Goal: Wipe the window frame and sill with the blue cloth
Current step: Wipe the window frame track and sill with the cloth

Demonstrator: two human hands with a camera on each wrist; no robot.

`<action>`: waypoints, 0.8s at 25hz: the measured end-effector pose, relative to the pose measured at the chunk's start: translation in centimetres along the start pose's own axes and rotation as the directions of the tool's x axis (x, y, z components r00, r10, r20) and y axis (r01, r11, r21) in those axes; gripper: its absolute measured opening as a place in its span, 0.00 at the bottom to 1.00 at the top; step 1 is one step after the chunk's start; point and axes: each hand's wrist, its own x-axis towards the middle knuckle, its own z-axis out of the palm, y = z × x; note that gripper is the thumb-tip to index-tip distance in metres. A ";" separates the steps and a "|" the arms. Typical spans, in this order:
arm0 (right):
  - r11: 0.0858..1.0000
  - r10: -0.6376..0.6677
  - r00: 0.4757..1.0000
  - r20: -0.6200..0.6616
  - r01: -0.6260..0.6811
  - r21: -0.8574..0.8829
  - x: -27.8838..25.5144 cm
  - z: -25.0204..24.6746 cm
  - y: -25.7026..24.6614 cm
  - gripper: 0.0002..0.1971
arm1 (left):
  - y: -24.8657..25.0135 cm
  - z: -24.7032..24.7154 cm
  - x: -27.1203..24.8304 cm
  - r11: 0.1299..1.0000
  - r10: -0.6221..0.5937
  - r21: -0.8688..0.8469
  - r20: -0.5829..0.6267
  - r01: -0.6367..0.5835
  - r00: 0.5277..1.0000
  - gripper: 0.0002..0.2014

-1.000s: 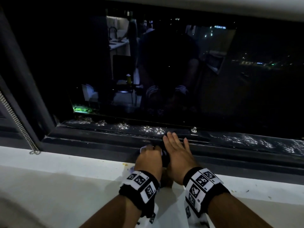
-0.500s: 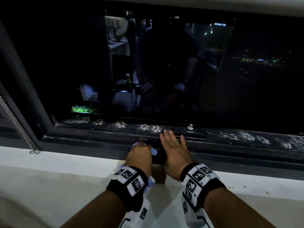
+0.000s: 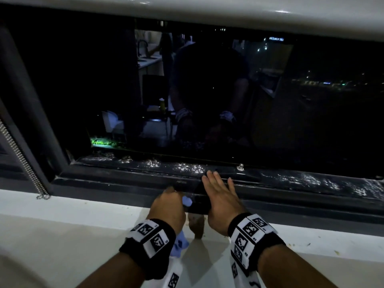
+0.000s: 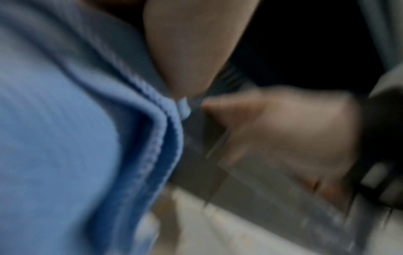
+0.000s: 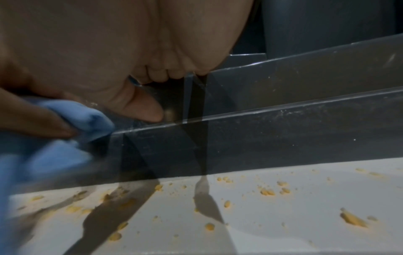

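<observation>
- The dark window pane (image 3: 207,90) fills most of the head view; it reflects a lit room and some small lights.
- The white sill (image 3: 62,235) runs across the bottom of the head view, below the frame. In the right wrist view many small yellow crumbs (image 5: 268,191) lie on it, close to the frame.
- The dark grey window frame (image 3: 104,181) lies between the pane and the sill. Its upper rail carries white dusty marks (image 3: 187,168), and a small metal screw (image 3: 241,166) stands on this rail, just right of my fingertips.
- A metal bead chain (image 3: 22,161) hangs along the left side of the frame and its end reaches the sill.
- My right hand (image 3: 220,196) lies flat on the lower frame. The fingers are straight and point to the pane, and they hold nothing. The thumb presses against the front rail in the right wrist view.
- My left hand (image 3: 168,206) is just beside the right one, at the front rail of the frame. Its fingers are curled around the blue cloth (image 3: 187,201).
- The blue cloth is bunched in my left hand and touches the front rail; one part shows between the two hands and one part hangs out under my left wrist, over the sill. In the left wrist view its folded hem fills the left half, but this picture is blurred.
- Both wrists wear black bands (image 3: 151,240) with black and white square markers.
</observation>
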 end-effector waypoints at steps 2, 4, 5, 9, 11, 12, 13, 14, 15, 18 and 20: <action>1.000 0.001 1.000 -0.006 -0.001 -0.001 0.1 0.1 0.0 0.47 | -0.4 -0.9 0.5 0.998 -0.027 -0.061 -0.103 0.021 0.994 0.14; 1.000 -0.005 1.000 -0.008 0.005 0.005 0.1 0.0 0.1 0.47 | 0.1 -0.5 0.7 0.999 -0.011 -0.048 -0.122 0.005 0.992 0.15; 1.000 -0.009 1.000 -0.004 0.009 0.002 0.2 0.0 0.2 0.47 | 0.5 -0.1 0.5 1.000 -0.008 -0.029 -0.083 0.005 0.997 0.16; 1.000 -0.011 1.000 -0.017 0.010 -0.020 0.6 0.5 0.6 0.50 | 1.2 -0.5 0.0 0.999 -0.017 0.034 -0.014 0.018 1.000 0.14; 1.000 -0.018 0.999 -0.041 0.017 -0.023 0.8 0.9 0.8 0.51 | 1.7 -0.5 0.6 0.999 0.043 -0.024 -0.102 -0.046 0.994 0.14; 1.000 -0.022 0.999 -0.040 0.021 -0.014 0.8 0.9 0.8 0.52 | 2.3 0.1 0.8 0.995 0.102 -0.007 -0.107 -0.104 0.989 0.15; 1.000 -0.027 0.999 -0.033 0.027 -0.005 0.8 0.9 0.8 0.52 | 3.1 1.0 0.9 0.988 0.151 0.035 -0.084 -0.149 0.985 0.15; 1.000 -0.029 0.999 -0.036 0.029 0.003 0.8 0.8 0.8 0.51 | 3.7 2.1 0.7 0.982 0.172 0.082 -0.028 -0.169 0.985 0.16; 1.000 -0.027 0.999 -0.042 0.027 0.002 0.8 0.8 0.8 0.51 | 4.0 2.9 0.3 0.976 0.185 0.113 0.024 -0.186 0.983 0.17; 0.999 -0.039 0.999 -0.017 0.039 -0.016 0.7 0.7 0.9 0.52 | 2.9 2.5 -0.3 0.961 0.256 0.103 0.014 -0.256 0.967 0.15; 0.999 -0.044 0.999 -0.025 0.044 -0.028 0.7 0.7 1.1 0.52 | 1.9 1.3 0.1 0.958 0.285 -0.004 -0.073 -0.286 0.956 0.16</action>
